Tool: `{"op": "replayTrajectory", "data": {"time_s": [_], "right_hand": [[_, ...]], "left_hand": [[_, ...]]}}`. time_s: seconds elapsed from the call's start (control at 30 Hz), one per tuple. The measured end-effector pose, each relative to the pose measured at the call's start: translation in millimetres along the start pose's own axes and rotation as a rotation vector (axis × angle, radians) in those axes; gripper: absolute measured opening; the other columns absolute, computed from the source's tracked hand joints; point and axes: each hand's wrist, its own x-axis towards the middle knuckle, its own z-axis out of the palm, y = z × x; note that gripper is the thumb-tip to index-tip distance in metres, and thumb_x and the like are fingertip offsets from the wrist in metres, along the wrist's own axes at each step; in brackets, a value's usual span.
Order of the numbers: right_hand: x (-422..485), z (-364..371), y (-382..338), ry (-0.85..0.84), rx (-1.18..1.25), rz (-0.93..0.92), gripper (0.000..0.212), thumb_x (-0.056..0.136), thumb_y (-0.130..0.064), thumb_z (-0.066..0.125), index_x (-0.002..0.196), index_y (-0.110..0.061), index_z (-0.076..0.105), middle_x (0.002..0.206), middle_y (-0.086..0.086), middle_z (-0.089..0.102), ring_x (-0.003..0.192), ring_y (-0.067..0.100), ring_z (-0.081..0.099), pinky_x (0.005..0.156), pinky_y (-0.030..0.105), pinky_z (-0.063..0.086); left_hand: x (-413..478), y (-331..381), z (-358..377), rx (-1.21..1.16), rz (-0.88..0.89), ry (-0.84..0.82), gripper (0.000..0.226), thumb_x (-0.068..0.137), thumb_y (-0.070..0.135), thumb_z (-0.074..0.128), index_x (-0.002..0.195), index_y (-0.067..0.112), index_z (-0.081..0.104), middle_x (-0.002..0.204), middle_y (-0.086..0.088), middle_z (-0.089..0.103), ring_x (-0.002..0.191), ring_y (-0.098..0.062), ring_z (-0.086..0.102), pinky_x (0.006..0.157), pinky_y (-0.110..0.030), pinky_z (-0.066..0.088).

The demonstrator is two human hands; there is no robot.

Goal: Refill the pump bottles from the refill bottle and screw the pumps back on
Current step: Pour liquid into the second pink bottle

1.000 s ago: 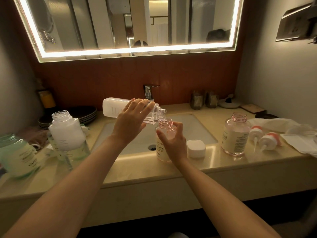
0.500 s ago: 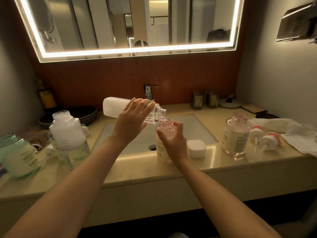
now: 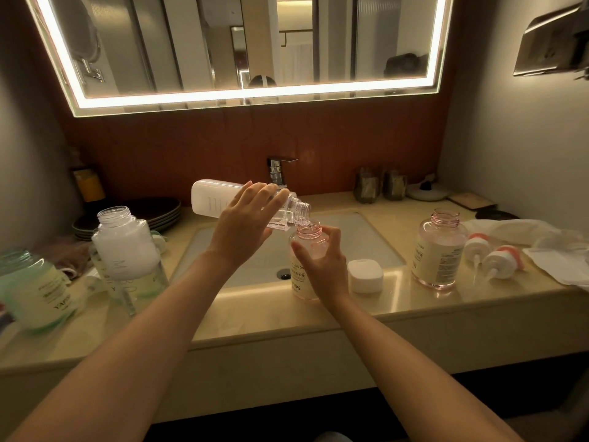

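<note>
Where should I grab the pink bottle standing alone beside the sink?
Round its wide middle, probably, coming from the front. The pink bottle stands upright with an open mouth and no pump, so a side grip should keep it level. Its neck is narrower, and two pumps lie close on its right.

The left hand (image 3: pixel 245 224) gripped the refill bottle (image 3: pixel 216 197), tilted nearly level, mouth just above the neck of the pink pump bottle (image 3: pixel 308 231). The right hand (image 3: pixel 325 269) held that bottle upright on the countertop (image 3: pixel 287 317). At its 3 o'clock sat a white cap (image 3: pixel 365 275), a second open pink bottle (image 3: pixel 438 250), then two detached pumps (image 3: pixel 497 260).
</note>
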Motion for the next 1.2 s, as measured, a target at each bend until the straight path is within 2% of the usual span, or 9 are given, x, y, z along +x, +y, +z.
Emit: {"op": "replayTrajectory", "data": {"time_s": [0.9,1.2], "right_hand": [[-0.5,-0.1,0.5,-0.005,0.010,-0.007,0.062,0.078,-0.047,0.065,0.123,-0.017,0.034,0.122,0.007,0.060,0.100,0.024,0.061,0.077,0.029,0.046],[-0.9,-0.9,-1.3,-0.005,0.013,-0.005,0.063,0.078,-0.047,0.065,0.124,-0.016,0.034,0.122,0.008,0.060,0.102,0.025,0.062,0.083,0.034,0.050]], "left_hand": [[1.1,0.2,-1.2,0.028,0.014,0.018,0.078,0.058,0.007,0.083,0.124,0.011,0.043,0.116,-0.015,0.060,0.107,-0.032,0.058,0.096,-0.044,0.044],[2.9,1.1,-2.8,0.062,0.035,0.029,0.079,0.056,0.007,0.085,0.123,0.010,0.043,0.114,-0.016,0.061,0.104,-0.033,0.059,0.095,-0.045,0.044]]}}
